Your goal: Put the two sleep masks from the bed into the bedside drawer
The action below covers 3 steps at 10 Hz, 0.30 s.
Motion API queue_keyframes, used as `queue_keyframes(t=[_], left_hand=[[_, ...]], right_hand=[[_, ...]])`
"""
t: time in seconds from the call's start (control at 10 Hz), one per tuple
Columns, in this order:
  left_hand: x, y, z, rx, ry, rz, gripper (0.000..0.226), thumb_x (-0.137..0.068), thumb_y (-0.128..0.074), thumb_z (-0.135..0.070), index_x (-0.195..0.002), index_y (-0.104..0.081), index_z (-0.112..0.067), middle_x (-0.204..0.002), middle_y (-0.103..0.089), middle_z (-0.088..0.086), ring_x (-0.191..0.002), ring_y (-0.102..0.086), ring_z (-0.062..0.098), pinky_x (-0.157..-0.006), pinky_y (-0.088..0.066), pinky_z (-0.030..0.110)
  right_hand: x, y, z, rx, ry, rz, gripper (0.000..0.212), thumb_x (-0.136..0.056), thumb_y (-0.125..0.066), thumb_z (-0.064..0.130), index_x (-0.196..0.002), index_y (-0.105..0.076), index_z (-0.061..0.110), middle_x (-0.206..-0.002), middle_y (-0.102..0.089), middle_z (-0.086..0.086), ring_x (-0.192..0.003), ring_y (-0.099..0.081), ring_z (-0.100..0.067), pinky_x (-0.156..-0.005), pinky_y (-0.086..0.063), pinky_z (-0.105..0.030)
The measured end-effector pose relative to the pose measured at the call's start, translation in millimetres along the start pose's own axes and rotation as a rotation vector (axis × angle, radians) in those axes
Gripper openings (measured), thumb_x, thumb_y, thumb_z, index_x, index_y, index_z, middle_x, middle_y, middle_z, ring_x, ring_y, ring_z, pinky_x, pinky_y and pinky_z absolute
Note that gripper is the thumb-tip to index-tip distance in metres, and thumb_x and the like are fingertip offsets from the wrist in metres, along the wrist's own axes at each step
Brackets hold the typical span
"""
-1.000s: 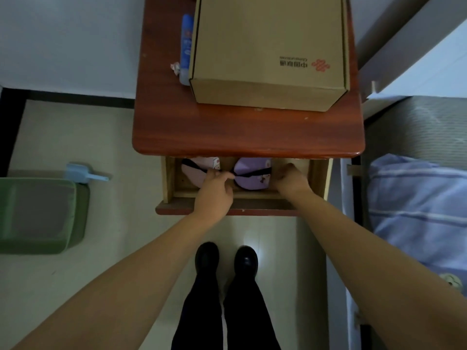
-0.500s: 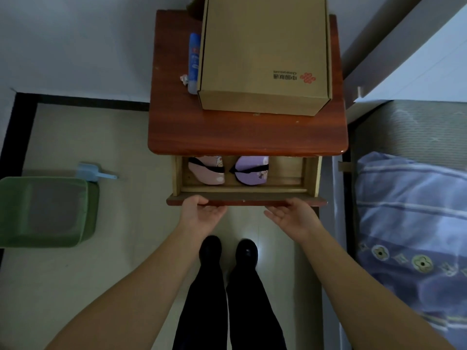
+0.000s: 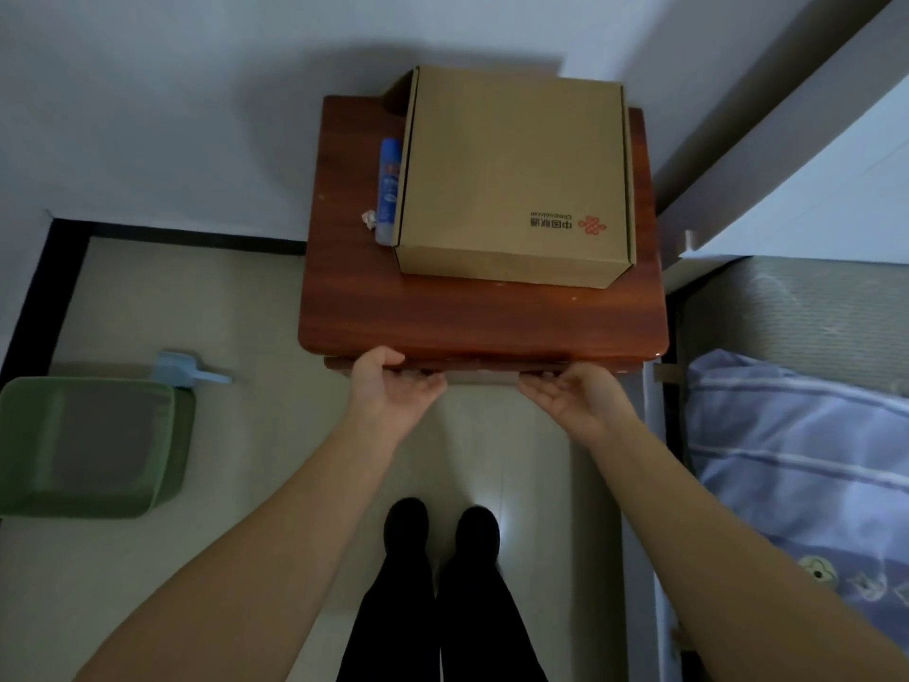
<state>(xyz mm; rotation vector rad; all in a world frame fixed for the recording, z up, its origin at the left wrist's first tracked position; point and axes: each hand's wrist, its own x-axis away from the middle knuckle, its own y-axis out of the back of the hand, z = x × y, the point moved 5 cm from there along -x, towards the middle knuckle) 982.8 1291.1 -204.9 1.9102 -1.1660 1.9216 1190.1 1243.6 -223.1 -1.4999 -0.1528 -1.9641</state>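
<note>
Head view, looking straight down: shows a drawer front [image 3: 484, 374] as a thin strip just under the front lip of a reddish wooden desk [image 3: 482, 317], almost flush with it, with no part of the drawer's inside on show. Hides the sleep masks completely; cannot tell their look, their place or which way they point. Long axis of the drawer front running left to right across the picture, parallel to the desk's front edge. Left hand [image 3: 393, 393] palm up at the strip's left end, thumb hooked over the top edge, fingers curled beneath in a loose hold. Right hand [image 3: 575, 396] palm up and spread flat nearer the right end, fingertips touching the strip's lower edge, holding nothing. On the desk, a closed cardboard box [image 3: 511, 174] with a red knot logo and printed lettering, contents hidden, filling most of the top. Just beside the box's left wall, a blue tube [image 3: 388, 189] lying lengthwise front to back, with a small crumpled wrapper [image 3: 368, 220] at its near end. On the pale floor [image 3: 256, 312] to the left, a green bin [image 3: 167, 450] with a grey inside, contents not clear, and a light blue scoop [image 3: 184, 372] touching its far corner. To the right, a bed [image 3: 797, 460] with blue striped bedding. Below, black shoes [image 3: 406, 526] side by side between the forearms.
</note>
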Motion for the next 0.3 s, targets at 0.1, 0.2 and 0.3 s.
queue_keyframes(t=[0.1, 0.2, 0.3], left_hand=[[-6.6, -12.7, -7.1, 0.0, -0.012, 0.01, 0.059, -0.08, -0.033, -0.003, -0.138, -0.023, -0.003, -0.147, -0.028, 0.02, -0.137, -0.025, 0.043, -0.115, -0.016, 0.054], [-7.4, -12.4, -6.6, 0.018, -0.013, 0.02, 0.058, -0.08, -0.034, -0.005, -0.137, -0.027, -0.007, -0.145, -0.032, 0.015, -0.138, -0.027, 0.038, -0.115, -0.017, 0.056], [1.9, -0.7, -3.0, -0.208, -0.06, -0.014, 0.028, -0.084, -0.032, -0.004, -0.105, -0.05, -0.009, -0.127, -0.049, 0.013, -0.133, -0.038, 0.03, -0.11, -0.026, 0.052]], right_hand=[[-9.4, -11.7, 7.8, -0.107, 0.0, 0.006, 0.059, -0.067, -0.026, -0.018, -0.122, -0.042, -0.002, -0.126, -0.048, -0.028, -0.122, -0.045, -0.048, -0.101, -0.037, -0.059], [-8.9, -10.5, 3.8, -0.151, 0.017, 0.036, 0.066, -0.063, -0.031, -0.018, -0.123, -0.047, 0.004, -0.124, -0.053, -0.022, -0.109, -0.054, -0.039, -0.096, -0.042, -0.055], [-1.9, 1.8, -9.7, -0.013, 0.032, 0.024, 0.041, -0.084, -0.032, -0.009, -0.114, -0.053, 0.009, -0.111, -0.063, -0.013, -0.107, -0.059, -0.026, -0.101, -0.041, -0.051]])
